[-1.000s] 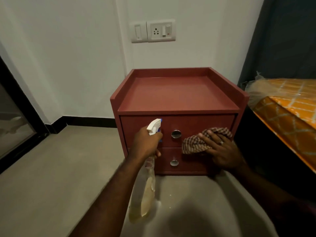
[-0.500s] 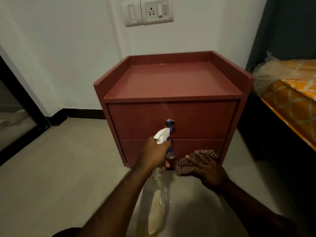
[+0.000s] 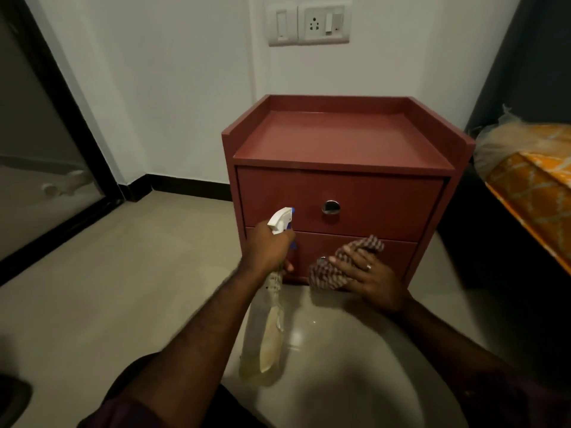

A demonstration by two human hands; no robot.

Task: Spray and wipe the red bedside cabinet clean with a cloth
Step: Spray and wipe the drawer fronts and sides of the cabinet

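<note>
Left grip [image 3: 268, 247] curled tight round the neck of the spray bottle [image 3: 273, 332]. White nozzle sticks out above the knuckles, aimed at the cabinet front. Bottle body hangs down toward the floor [image 3: 123, 273].

Right grip [image 3: 370, 279] just right of it: fingers flat and spread, pressing the checked cloth [image 3: 326, 274] against the lower drawer [image 3: 398, 257] of the red bedside cabinet [image 3: 340, 140]. Cloth bunches above the fingertips and partly covers the lower knob [image 3: 321, 259]. Upper knob [image 3: 331, 207] is above and between both grips, uncovered.

Cabinet stands on the floor against the white wall. Socket plate [image 3: 324, 21] high above, bed [image 3: 534, 186] further right.
</note>
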